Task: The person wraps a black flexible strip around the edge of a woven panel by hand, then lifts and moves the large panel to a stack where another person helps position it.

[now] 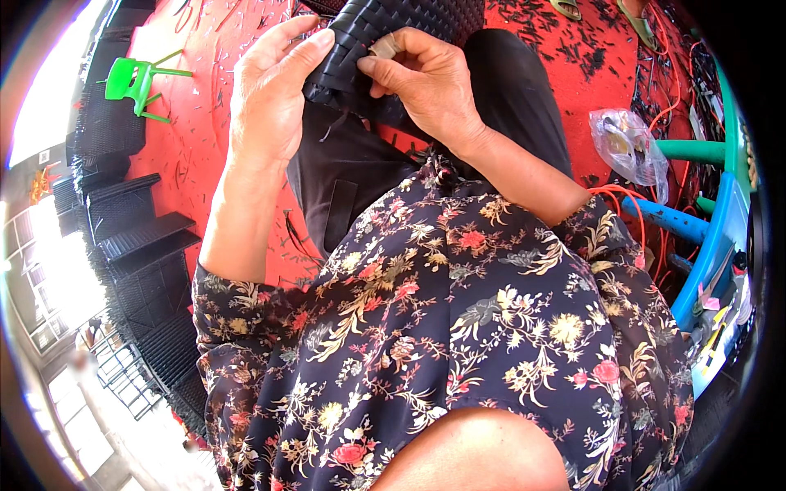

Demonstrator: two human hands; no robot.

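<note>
A black woven piece (385,33), made of flat interlaced strips and shaped like a basket, rests across my lap at the top of the view. My left hand (268,98) grips its left edge, thumb on the near face and fingers partly behind it. Against the woven face, my right hand (430,86) has thumb and forefinger pinched together. A beige wrap (385,47) covers part of one right finger. Whatever lies in that pinch is too small or hidden to name. Below my hands, a loose dark strip hangs from the piece's lower edge.
Black strip offcuts (536,33) litter the red floor (196,106). A small green chair (135,86) lies left, beside stacked black woven pieces (147,270). To the right are a clear plastic bag (629,147), orange cords and a blue-and-green table (711,254). Someone's sandalled feet (566,8) show at the top.
</note>
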